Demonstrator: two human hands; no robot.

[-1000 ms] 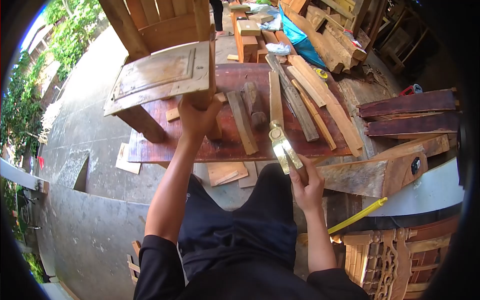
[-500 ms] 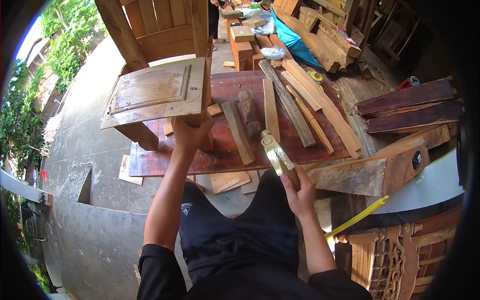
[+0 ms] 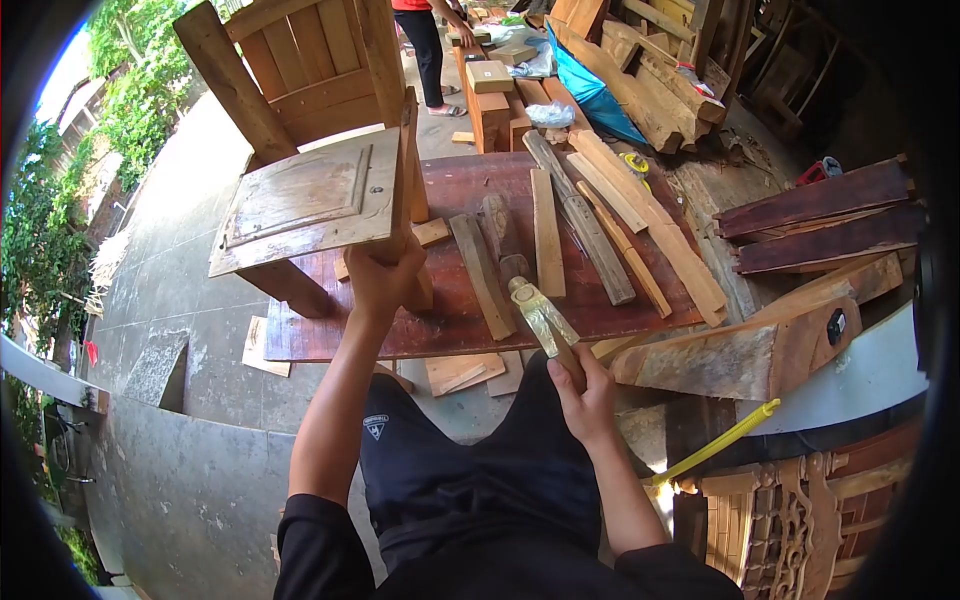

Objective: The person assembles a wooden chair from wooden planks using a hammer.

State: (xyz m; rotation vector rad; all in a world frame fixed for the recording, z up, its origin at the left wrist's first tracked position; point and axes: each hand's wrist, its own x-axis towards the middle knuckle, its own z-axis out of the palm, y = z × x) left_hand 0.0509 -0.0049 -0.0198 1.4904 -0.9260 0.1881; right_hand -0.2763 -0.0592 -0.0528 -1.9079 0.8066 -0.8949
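Gripping chair (image 3: 305,195) in left hand (image 3: 382,275), tool (image 3: 545,325) in right (image 3: 585,395), trouser logo (image 3: 375,427) (illegible)

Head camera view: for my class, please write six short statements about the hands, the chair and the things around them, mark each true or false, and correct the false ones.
1. The left hand grips the wooden chair. True.
2. The right hand is empty. False: it holds a shiny metal-headed tool.
3. Several wooden strips lie on the reddish table. True.
4. The blue sheet lies on the chair's seat. False: it is beyond the table, against stacked timber.
5. A yellow tube is on the person's right side. True.
6. The chair has no backrest. False: it has a slatted wooden backrest.
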